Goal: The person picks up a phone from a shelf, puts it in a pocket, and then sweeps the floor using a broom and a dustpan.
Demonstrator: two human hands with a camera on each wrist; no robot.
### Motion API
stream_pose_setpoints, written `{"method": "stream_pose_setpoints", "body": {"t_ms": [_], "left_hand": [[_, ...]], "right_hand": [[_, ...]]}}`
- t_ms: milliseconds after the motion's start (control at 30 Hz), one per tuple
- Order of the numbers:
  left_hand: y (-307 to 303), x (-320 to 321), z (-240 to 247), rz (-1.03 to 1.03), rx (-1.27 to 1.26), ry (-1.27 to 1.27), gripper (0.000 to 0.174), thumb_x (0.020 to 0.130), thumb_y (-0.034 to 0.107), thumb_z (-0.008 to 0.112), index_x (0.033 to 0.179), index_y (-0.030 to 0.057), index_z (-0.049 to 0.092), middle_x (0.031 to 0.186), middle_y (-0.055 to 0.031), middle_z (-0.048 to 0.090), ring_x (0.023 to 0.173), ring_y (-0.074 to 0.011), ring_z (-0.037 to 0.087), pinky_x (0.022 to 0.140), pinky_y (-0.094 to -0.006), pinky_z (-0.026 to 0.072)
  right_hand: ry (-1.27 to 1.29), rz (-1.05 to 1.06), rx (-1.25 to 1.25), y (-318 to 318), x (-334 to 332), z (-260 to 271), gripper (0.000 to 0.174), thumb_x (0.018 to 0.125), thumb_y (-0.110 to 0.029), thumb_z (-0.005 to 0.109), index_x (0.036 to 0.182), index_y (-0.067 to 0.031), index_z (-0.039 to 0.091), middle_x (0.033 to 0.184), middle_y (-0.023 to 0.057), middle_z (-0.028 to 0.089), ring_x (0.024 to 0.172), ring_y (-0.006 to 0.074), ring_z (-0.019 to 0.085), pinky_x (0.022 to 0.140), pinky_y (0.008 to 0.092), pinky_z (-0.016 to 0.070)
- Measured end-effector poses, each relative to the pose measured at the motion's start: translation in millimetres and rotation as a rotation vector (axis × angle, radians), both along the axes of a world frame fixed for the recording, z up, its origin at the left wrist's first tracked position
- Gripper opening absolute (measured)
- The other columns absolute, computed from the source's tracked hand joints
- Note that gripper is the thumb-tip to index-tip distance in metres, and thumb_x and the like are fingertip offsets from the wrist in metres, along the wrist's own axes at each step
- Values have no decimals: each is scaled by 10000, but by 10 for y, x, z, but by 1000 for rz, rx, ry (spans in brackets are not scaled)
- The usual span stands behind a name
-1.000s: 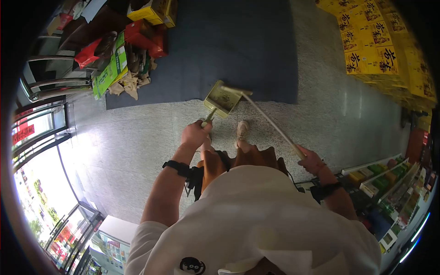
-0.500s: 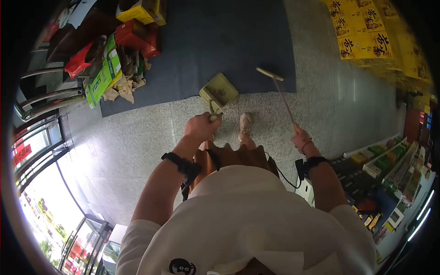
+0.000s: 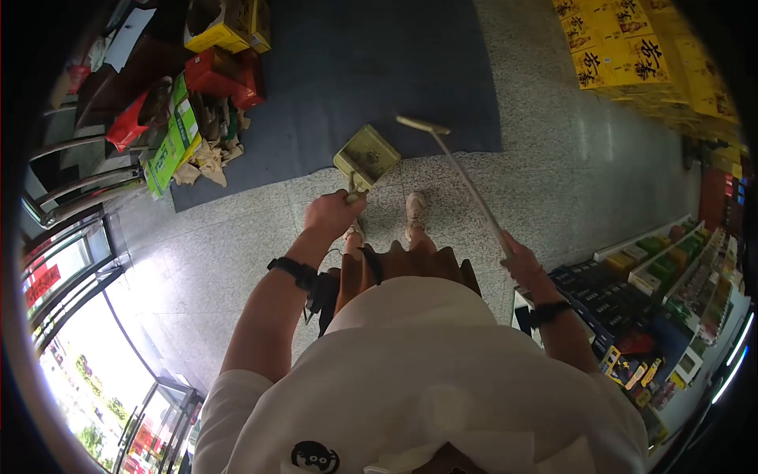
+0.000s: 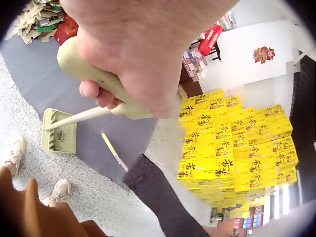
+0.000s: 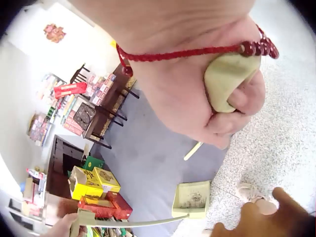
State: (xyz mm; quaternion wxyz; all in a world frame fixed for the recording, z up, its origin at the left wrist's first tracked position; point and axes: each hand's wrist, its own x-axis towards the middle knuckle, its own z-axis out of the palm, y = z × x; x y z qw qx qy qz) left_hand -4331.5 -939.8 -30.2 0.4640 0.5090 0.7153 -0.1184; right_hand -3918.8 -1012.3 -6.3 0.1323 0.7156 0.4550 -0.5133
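My left hand grips the handle of a pale yellow-green long-handled dustpan, its fingers wrapped round the grip in the left wrist view. The pan overlaps the near edge of the dark grey mat, and its comb teeth and some dark specks show inside. On the right, my right hand holds a broom by its upper end; the rounded handle end shows in the fist in the right wrist view. The narrow broom head is over the mat, right of the pan and apart from it.
Yellow printed boxes are stacked at the upper right. Left of the mat lie a red box, green cardboard and torn brown paper. Display shelves stand at the right. My shoes are close to the pan on speckled floor.
The broom head lifted off the dustpan's edge and swung out to the right, then came partway back left over the mat. Both hands kept hold of the dustpan and broom.
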Motion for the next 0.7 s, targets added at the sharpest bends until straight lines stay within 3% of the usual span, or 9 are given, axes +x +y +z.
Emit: {"method": "stream_pose_setpoints", "body": {"t_ms": [67, 167, 267, 400, 467, 500, 567, 700], "left_hand": [[2, 81, 126, 8, 4, -3, 564, 806, 579, 451, 1041, 104, 644, 935, -146, 667, 922, -299, 632, 823, -403, 491], [8, 171, 176, 23, 14, -12, 569, 813, 585, 449, 1031, 97, 644, 918, -169, 662, 909, -328, 627, 808, -416, 487], [51, 277, 48, 22, 36, -3, 560, 813, 578, 454, 1023, 93, 639, 912, -177, 660, 901, -342, 626, 801, -419, 489], [235, 443, -34, 36, 37, -13, 546, 804, 561, 463, 1026, 91, 631, 919, -170, 664, 906, -341, 627, 805, -414, 494], [222, 451, -107, 26, 61, -7, 541, 803, 558, 462, 1025, 96, 634, 918, -165, 665, 906, -339, 628, 805, -415, 494], [237, 435, -124, 22, 94, 6, 535, 803, 556, 461, 1024, 101, 637, 916, -161, 666, 906, -338, 628, 804, -415, 493], [234, 423, -75, 15, 72, 25, 528, 803, 553, 460, 1025, 108, 640, 917, -155, 667, 906, -335, 629, 806, -415, 492], [113, 481, -10, 41, 7, 32, 523, 799, 558, 458, 1022, 123, 646, 914, -142, 670, 902, -324, 633, 809, -413, 491]], "right_hand": [[-63, -81, 29, 226, -35, -273, 767, 763, 6, 588, 1428, -260, 313, 745, 84, 578, 585, 160, 544, 540, 322, 464], [-213, -58, -84, 393, -50, -517, 732, 804, -22, 563, 1422, -316, 304, 788, 104, 583, 554, 173, 538, 504, 345, 456], [-138, 5, -119, 155, 191, -788, 743, 790, -20, 555, 1416, -336, 310, 816, 113, 578, 565, 174, 531, 527, 335, 466], [-85, 131, -44, 56, 371, -465, 754, 783, -8, 545, 1411, -358, 318, 840, 107, 573, 586, 167, 527, 540, 314, 471], [-62, 114, -286, 200, 423, 6, 769, 765, 2, 590, 1422, -290, 319, 1064, 163, 591, 841, 225, 606, 733, 350, 500], [-62, 116, -281, 159, 529, 34, 769, 765, 2, 590, 1422, -290, 319, 1064, 163, 591, 841, 225, 606, 733, 350, 500], [17, 121, -209, -42, 774, 118, 764, 780, -36, 585, 1423, -334, 300, 803, 102, 568, 598, 174, 544, 537, 306, 480], [52, 197, -26, -103, 760, -3, 761, 784, -32, 585, 1429, -313, 295, 822, 105, 594, 574, 152, 553, 533, 304, 485]]}}
